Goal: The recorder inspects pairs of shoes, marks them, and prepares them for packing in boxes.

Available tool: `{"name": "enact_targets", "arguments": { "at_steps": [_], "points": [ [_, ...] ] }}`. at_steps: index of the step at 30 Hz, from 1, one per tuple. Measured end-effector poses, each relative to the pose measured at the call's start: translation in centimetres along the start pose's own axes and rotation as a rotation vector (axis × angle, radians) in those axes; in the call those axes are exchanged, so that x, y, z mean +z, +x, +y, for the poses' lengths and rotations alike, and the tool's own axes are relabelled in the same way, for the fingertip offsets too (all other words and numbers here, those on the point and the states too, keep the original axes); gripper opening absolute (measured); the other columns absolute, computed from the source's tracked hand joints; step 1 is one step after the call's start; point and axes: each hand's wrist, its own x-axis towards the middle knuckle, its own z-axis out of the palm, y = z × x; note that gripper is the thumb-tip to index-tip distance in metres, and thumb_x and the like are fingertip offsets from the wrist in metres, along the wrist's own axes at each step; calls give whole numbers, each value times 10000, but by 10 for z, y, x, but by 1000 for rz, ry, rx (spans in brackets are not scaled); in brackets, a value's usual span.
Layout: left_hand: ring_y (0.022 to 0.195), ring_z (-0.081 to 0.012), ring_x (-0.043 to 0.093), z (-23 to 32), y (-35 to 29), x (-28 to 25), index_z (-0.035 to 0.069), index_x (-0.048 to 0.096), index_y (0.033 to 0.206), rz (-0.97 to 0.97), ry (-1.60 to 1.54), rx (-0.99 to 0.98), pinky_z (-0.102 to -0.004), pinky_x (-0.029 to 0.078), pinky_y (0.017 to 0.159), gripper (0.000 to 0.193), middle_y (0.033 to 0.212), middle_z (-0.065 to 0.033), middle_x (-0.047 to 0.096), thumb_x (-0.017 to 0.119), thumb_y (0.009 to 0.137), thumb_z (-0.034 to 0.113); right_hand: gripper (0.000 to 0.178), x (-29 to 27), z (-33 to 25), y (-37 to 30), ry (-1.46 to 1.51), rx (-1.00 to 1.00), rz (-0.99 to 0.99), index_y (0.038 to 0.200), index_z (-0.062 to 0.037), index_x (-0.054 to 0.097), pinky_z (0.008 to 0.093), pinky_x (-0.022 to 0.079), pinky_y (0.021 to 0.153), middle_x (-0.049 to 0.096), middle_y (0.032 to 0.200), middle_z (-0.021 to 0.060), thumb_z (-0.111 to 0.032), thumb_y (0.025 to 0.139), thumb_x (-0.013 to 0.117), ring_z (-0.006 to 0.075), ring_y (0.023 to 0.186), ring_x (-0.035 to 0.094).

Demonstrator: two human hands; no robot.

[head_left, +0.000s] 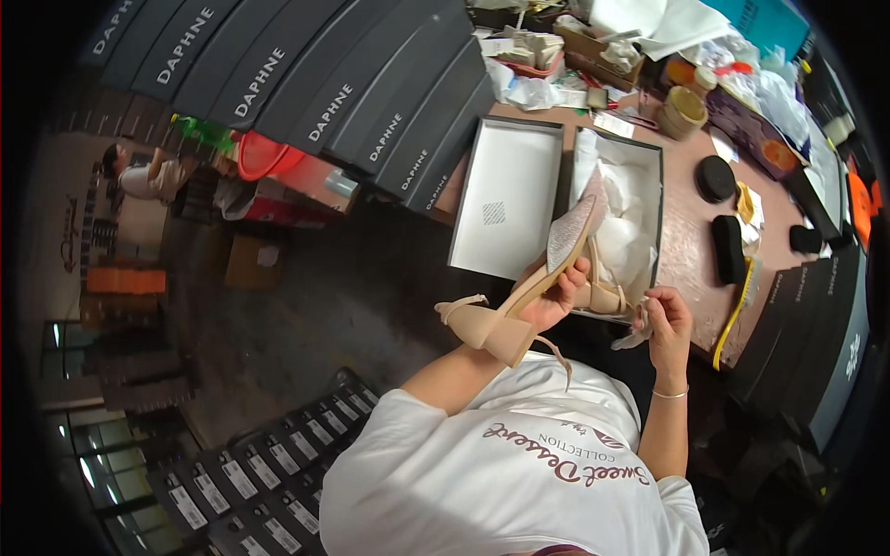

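My left hand (562,298) is closed around the middle of a beige heeled shoe (528,301), which it holds tilted above the table's front edge. The shoe has a pointed glittery toe, a block heel and a loose ankle strap. In my right hand (669,322), thumb and fingers pinch a small crumpled whitish cloth (632,339); whether it is fabric or paper is hard to tell. Between the hands and beyond them stands an open shoebox (660,199). Inside lie white tissue paper (630,236) and a second beige shoe (603,298), partly hidden by the held shoe.
Left of the shoebox lies its white-lined lid (505,199). Stacked dark shoeboxes (334,83) rise at the far left; more (797,324) stand at right. Round black tin (714,179), black brush (728,250), yellow-edged strip (737,315) and jar (681,113) occupy the table's right. Another person (148,176) is far left.
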Motion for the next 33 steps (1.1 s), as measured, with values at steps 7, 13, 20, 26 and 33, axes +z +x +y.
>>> {"name": "enact_targets", "arguments": {
  "at_steps": [7, 13, 20, 26, 33],
  "points": [
    [911, -248, 660, 3, -7, 13, 50, 437, 1324, 153, 633, 116, -360, 575, 677, 519, 1139, -129, 619, 405, 987, 444, 219, -8, -24, 30, -15, 97, 93, 1105, 30, 587, 279, 536, 690, 646, 924, 86, -54, 903, 589, 156, 782, 644],
    [1081, -150, 570, -11, -3, 32, -1, 366, 1382, 147, 1021, 122, -288, 465, 919, 559, 1216, -81, 566, 503, 968, 349, 256, -27, -110, 124, -101, -173, 181, 1131, 40, 580, 257, 516, 687, 655, 912, 85, -66, 899, 600, 150, 788, 638],
    [1097, -142, 539, -4, 12, 30, -18, 308, 1420, 120, 1206, 73, -272, 442, 920, 661, 1241, -96, 543, 566, 938, 353, 176, -63, -164, 280, -956, -665, 320, 1006, -10, 651, 269, 493, 666, 671, 854, 72, -90, 848, 649, 123, 724, 617],
    [1120, -140, 523, 0, 8, 29, -19, 291, 1428, 120, 1138, 36, -271, 433, 932, 653, 1256, -94, 530, 554, 951, 343, 125, -60, -171, 327, -1410, -863, 380, 905, -61, 666, 371, 501, 724, 660, 870, 112, -154, 832, 626, 285, 785, 644],
    [1188, -153, 493, -4, 7, 40, -3, 297, 1430, 102, 1153, 0, -293, 369, 1015, 683, 1305, -87, 506, 564, 933, 382, 258, -57, -140, 321, -1407, -900, 381, 1033, -74, 594, 408, 484, 794, 619, 1017, 149, -149, 798, 671, 354, 919, 598]
  ]
}}
